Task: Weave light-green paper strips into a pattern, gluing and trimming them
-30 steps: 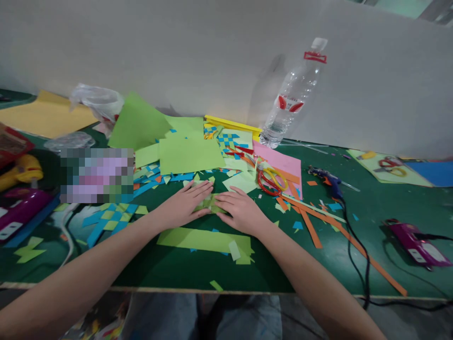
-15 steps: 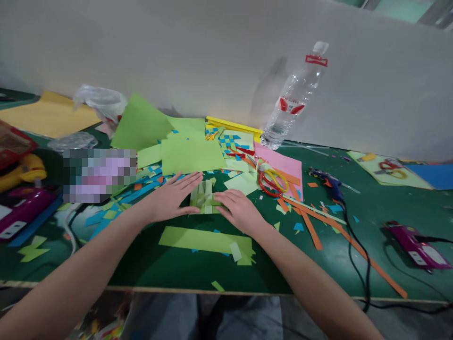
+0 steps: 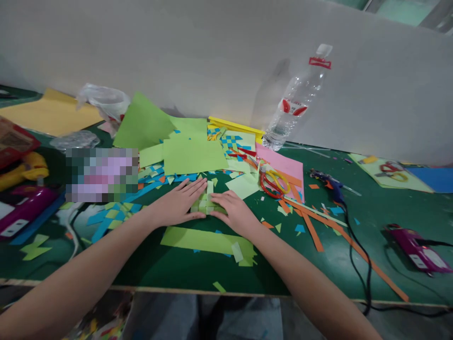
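Observation:
Light green paper strips, woven together [image 3: 210, 189], lie flat on the table between my hands. My left hand [image 3: 180, 203] rests over their left part, its fingers stretched out and the thumb apart. From the right, my right hand [image 3: 235, 210] touches the strips with its fingertips, fingers extended and thumb spread below; it covers the weave's right side. Nearer to me is a wide green paper strip [image 3: 205, 241] with a small pale scrap [image 3: 237, 252] on its right end. Behind my hands lies a green paper sheet [image 3: 194, 156].
Red and yellow scissors [image 3: 274, 182] lie on pink paper [image 3: 283, 163] at the right. A clear plastic bottle [image 3: 297, 101] leans against the wall. Farther right are a blue glue gun [image 3: 334, 189] with a black cord and a purple power strip [image 3: 415, 248]. Orange strips [image 3: 371, 269] cross the table.
My left hand has slid slightly right over the woven strips, covering more of them. My right fingers have moved slightly left on the strips. The view has shifted a little.

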`<state>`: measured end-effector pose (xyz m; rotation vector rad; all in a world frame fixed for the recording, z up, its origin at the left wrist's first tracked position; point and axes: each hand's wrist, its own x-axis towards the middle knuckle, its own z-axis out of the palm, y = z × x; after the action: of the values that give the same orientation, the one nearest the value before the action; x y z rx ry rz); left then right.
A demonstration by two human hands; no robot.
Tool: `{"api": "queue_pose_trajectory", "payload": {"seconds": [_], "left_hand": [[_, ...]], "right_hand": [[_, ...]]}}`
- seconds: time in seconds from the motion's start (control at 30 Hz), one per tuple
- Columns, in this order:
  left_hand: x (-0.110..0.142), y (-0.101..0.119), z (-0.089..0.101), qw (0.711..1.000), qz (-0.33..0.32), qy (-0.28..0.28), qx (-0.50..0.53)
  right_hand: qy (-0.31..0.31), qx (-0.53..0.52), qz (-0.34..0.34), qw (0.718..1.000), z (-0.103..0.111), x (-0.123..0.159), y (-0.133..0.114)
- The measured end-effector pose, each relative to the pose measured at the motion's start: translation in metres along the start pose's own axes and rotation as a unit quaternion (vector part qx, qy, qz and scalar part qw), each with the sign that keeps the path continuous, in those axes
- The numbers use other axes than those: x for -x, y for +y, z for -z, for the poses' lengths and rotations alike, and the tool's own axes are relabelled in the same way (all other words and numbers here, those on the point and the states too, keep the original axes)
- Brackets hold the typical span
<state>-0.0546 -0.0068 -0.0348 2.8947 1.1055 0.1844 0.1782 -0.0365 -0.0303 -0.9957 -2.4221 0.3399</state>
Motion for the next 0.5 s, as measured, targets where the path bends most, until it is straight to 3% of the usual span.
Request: {"api": "queue_pose_trajectory", "payload": {"seconds": [0.5], "left_hand": [[-0.0005,0.0000,-0.0021,1.000,0.009,-0.012,-0.006]], "right_hand": [[0.003,0.010,0.002,1.000,-0.0031,-0.0004,0.0000]]}}
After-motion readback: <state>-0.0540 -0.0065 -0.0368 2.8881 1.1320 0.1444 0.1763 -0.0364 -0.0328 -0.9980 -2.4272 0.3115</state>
